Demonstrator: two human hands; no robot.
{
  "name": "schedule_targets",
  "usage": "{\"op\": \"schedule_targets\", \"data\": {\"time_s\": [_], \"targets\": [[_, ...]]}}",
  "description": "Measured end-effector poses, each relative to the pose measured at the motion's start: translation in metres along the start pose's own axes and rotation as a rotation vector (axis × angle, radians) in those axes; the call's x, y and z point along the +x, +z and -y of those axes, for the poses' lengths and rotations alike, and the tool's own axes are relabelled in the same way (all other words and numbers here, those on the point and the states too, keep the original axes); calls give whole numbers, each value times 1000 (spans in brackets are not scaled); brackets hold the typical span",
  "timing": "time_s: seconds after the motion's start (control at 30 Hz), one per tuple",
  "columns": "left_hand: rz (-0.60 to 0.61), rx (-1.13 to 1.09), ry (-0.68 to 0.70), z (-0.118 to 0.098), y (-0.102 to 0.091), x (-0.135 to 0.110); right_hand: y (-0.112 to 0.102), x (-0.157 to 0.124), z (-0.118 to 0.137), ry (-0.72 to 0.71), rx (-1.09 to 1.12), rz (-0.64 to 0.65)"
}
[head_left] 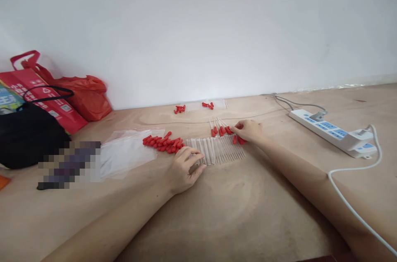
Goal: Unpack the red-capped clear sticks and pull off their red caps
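Note:
A row of clear glass dropper tubes lies side by side on the wooden table. My left hand rests at the row's left end, its thumb and fingers apart over the tubes. Beside its knuckles is a heap of red rubber bulbs. Beyond the row lie several droppers, glass tubes fitted with red bulbs and pointing away from me. My right hand has its fingertips closed at the red bulb of the rightmost dropper. More red bulbs sit just below that hand, partly covered by it.
Bagged droppers lie near the wall. Flat clear plastic bags are left of the bulb heap. A white power strip with a trailing cable lies at right. Red bags and a black bag stand at left.

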State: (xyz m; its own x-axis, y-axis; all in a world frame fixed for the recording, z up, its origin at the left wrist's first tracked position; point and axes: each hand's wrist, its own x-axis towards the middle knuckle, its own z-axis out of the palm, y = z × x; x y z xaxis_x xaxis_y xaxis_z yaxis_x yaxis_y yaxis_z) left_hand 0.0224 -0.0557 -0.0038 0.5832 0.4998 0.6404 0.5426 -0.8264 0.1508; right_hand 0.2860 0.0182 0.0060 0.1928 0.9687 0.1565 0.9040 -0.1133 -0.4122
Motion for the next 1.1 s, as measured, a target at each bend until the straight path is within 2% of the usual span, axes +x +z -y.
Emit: {"op": "schedule_targets", "data": {"time_s": [0.2, 0.33, 0.4, 0.47, 0.53, 0.63, 0.77, 0.93, 1.1], "targets": [[7, 26, -13, 1, 1, 1, 3, 6, 9, 72, -47, 109], [7, 56, -6, 3, 1, 1, -1, 4, 10, 80, -41, 80], [-10, 92, 1, 4, 0, 1, -4, -2, 9, 70, -21, 24], [-54, 162, 6, 4, 0, 2, -6, -15, 8, -30, 46, -68], [-114, 255, 15, 3, -1, 4, -6, -32, 7, -244, 143, -159], [-183, 378, 57, 0, -2, 6, 0, -62, 8, -546, 169, -276], [-154, 439, 119, -6, 0, 7, 12, -88, 14, -810, 167, -347], [-69, 378, 128, -5, 4, 4, 17, -92, 22, -928, 185, -352], [-85, 357, 156, -5, 5, 6, 21, -90, 24, -939, 170, -404]]}}
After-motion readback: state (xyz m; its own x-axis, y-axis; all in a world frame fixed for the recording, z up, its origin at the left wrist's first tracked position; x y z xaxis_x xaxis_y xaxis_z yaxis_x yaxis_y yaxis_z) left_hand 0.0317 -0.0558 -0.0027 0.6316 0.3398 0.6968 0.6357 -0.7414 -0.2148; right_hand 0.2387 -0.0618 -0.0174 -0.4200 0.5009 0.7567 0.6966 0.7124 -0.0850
